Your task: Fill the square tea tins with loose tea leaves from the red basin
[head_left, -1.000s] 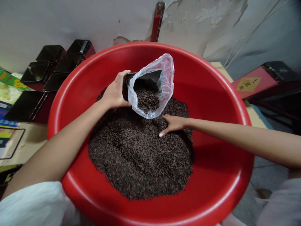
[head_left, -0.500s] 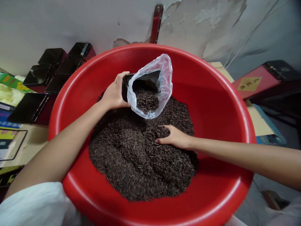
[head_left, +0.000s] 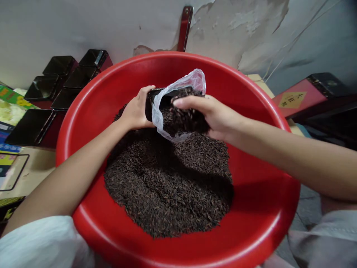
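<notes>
A large red basin (head_left: 259, 96) holds a heap of dark loose tea leaves (head_left: 167, 186). My left hand (head_left: 136, 109) grips a black tin (head_left: 152, 98) lined with a clear plastic bag (head_left: 192, 80), tilted on its side on the far part of the heap. My right hand (head_left: 209, 113) is cupped around a handful of tea leaves (head_left: 186, 117), held right at the bag's mouth. The bag's inside is mostly hidden behind that hand.
Several black square tins (head_left: 60, 80) stand at the back left beside the basin. Colourful printed boxes (head_left: 11, 98) lie at the far left. A red box with a yellow label (head_left: 295, 99) sits at the right. A peeling wall (head_left: 237, 29) is behind.
My right hand dug into the heap, closed on tea leaves, and rose up and back to the bag's mouth. My left hand and the tin stayed in place.
</notes>
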